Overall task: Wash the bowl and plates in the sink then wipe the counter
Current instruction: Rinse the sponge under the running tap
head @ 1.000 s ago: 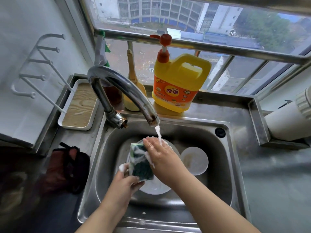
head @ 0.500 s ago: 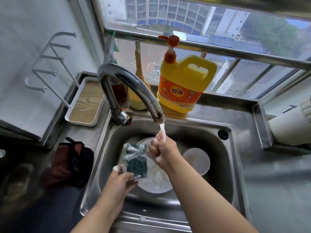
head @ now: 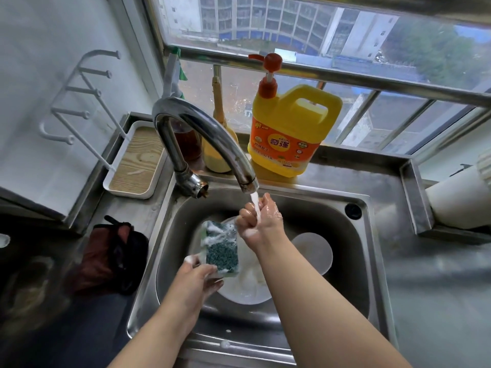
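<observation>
A steel sink [head: 366,261] holds a white plate [head: 247,290] covered in suds and a smaller white bowl [head: 314,252] to its right. My left hand [head: 198,280] grips a soapy green sponge [head: 220,248] upright above the plate. Under the tap [head: 202,131], my right hand [head: 261,221] is in the running water [head: 255,205], fingers curled, holding nothing.
A yellow detergent jug [head: 289,136] with a red pump stands on the ledge behind the sink, next to a brush and a dark jar. A white tray [head: 135,166] lies at the left, a dark cloth [head: 111,258] on the left counter, a white roll [head: 457,197] at the right.
My right hand has left the sponge and risen into the water stream under the spout. My left hand keeps the sponge, now held alone and more upright.
</observation>
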### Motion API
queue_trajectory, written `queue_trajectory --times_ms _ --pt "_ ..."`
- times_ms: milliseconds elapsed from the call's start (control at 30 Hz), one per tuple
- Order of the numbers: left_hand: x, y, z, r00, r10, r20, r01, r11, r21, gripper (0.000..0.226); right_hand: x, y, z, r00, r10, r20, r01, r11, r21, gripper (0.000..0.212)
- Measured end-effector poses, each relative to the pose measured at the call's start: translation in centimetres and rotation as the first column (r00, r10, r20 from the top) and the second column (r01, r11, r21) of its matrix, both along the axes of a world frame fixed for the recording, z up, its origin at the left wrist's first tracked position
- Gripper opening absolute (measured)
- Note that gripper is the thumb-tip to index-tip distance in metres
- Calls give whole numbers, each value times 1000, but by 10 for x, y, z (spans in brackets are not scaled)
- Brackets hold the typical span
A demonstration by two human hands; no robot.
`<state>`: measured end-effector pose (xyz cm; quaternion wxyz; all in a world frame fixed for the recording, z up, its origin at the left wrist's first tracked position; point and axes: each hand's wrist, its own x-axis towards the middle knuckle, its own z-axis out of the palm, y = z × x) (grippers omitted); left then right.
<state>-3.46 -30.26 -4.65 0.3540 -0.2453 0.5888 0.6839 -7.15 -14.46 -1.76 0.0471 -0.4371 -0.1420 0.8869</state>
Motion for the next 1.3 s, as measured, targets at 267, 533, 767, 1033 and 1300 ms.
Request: queue_trajectory --times_ms 267,533,767,1033,1300 --pt "-8 4 4 1000 -19 -1 19 999 48 23 18 -11 14 898 322 299 -433 533 727 15" --pt "-12 56 12 927 -370 -51 373 909 188 29 107 21 -19 781 382 494 -624 427 655 57" --pt "-19 96 14 614 -705 -356 665 704 -249 21 134 49 -29 884 116 452 -442 518 732 57" --pt "-50 122 27 736 -553 -391 538 828 -159 25 168 56 -40 897 52 440 -411 467 783 30" --pt "-44 110 73 972 -236 -10 212 858 468 32 176 46 -47 904 103 414 -408 498 765 28"
